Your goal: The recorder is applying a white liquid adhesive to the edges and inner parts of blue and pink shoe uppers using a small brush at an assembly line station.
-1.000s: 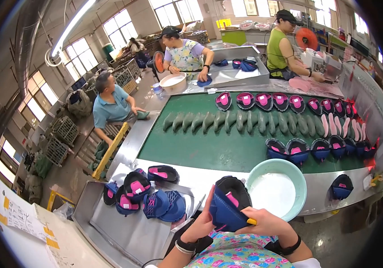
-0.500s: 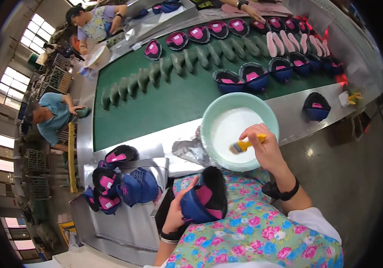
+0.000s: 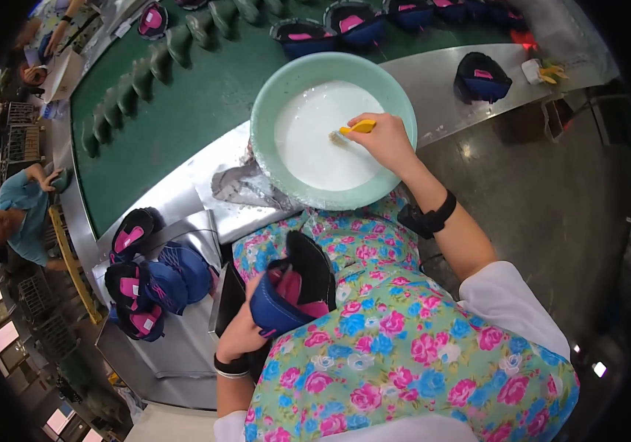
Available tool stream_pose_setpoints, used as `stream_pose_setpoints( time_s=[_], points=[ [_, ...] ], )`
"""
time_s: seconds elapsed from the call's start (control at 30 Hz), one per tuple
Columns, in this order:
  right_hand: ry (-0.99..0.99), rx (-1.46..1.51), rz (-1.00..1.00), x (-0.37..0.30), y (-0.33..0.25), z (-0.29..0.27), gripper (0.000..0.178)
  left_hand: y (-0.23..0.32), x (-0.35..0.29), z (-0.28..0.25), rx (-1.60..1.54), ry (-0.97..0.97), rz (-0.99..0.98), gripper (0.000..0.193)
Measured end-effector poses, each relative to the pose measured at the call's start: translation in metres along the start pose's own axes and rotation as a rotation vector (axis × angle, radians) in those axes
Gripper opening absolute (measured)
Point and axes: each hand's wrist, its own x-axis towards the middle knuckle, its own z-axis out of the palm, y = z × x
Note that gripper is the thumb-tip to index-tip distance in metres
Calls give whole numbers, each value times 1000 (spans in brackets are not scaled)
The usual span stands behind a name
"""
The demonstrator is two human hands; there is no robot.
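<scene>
A blue shoe upper (image 3: 275,308) with a black edge and pink lining is held by my left hand (image 3: 242,331), its opening tilted upward in front of the flowered apron. My fingers wrap its blue side, the thumb near the rim. Over a pale green basin (image 3: 401,92), my right hand (image 3: 387,145) pinches a brush with a yellow handle (image 3: 360,127). The bristles point down at the white liquid (image 3: 308,144) in the basin and appear to meet its surface.
A metal tray (image 3: 175,361) at left carries several blue shoe uppers (image 3: 175,276). Beyond the basin, a green belt (image 3: 205,88) bears rows of dark green foot-shaped forms (image 3: 142,79) and more uppers. One upper (image 3: 482,77) stands on the metal ledge. A person in a blue shirt (image 3: 24,202) works at left.
The brush has turned and come down toward the white liquid. My left hand still holds the shoe upper. The whole view has shifted, so the basin and belt appear farther left and higher.
</scene>
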Motion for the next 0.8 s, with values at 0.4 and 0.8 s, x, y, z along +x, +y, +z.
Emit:
stream_pose_setpoints(
  time_s=[0.4,0.8],
  points=[
    [24,273,-22,-16,-54,-33,21,-44,58,5,-641,459,-105,47],
    [-69,412,-15,-10,-54,-29,17,-38,99,4,-1035,364,22,60]
  ],
)
